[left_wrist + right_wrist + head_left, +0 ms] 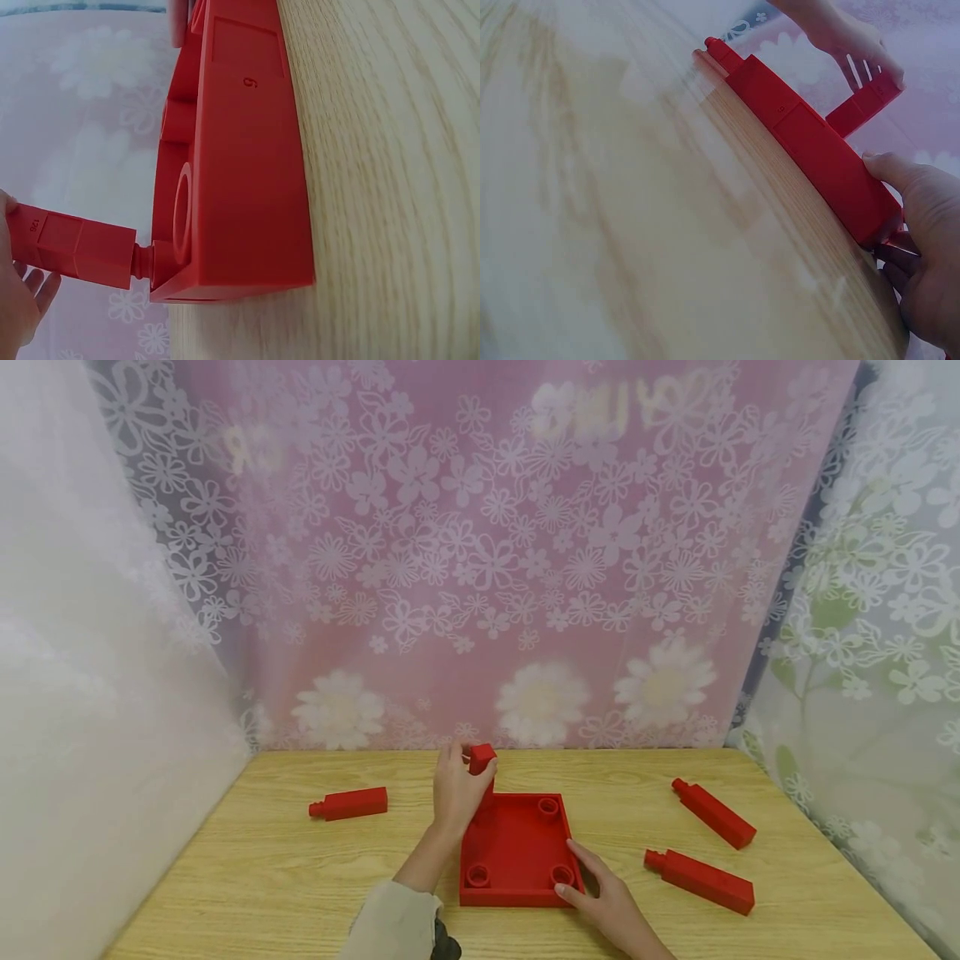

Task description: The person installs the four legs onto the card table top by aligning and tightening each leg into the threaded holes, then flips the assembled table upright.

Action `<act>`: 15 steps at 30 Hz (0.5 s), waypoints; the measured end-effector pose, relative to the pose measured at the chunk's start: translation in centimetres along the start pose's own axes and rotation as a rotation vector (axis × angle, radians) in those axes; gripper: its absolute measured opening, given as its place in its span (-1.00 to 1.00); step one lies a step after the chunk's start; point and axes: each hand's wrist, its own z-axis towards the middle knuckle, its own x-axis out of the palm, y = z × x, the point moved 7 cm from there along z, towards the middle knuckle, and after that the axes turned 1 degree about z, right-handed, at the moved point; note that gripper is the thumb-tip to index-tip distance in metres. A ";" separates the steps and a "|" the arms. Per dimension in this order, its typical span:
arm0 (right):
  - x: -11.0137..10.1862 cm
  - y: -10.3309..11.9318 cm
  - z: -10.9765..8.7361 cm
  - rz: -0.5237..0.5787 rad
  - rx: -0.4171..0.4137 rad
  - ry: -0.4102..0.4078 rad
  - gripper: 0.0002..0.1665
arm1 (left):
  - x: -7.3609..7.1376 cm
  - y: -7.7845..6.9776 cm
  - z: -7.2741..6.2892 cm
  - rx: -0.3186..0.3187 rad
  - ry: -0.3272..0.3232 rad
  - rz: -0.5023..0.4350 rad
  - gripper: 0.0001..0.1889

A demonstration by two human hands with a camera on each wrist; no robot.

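Observation:
A shallow red square tray-like tabletop (517, 852) lies on the table with its rim up and a round socket in each corner. My left hand (457, 789) grips a red square leg (483, 768) upright over the far left corner. In the left wrist view the narrow neck of that leg (82, 247) meets the corner socket (161, 262). My right hand (603, 893) holds the tabletop's right edge near the front corner, thumb over the rim by the front right socket (562, 876) and fingers along the outer side.
One loose red leg (356, 803) lies to the left on the wooden table (300, 893). Two more lie to the right, a farther leg (716, 814) and a nearer leg (705, 882). A pink flowered curtain (487, 568) hangs behind the table.

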 end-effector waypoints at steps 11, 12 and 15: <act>0.0 0.0 -0.1 0.012 -0.011 -0.001 -0.12 | 0.3 -0.3 0.3 0.047 0.005 0.051 -0.62; 0.0 0.0 -0.1 0.013 -0.011 -0.001 -0.12 | 0.2 -0.1 0.3 0.038 0.004 0.056 -0.63; 0.0 -0.1 0.0 0.013 -0.008 0.000 -0.12 | 0.1 0.2 0.3 0.015 -0.004 0.060 -0.64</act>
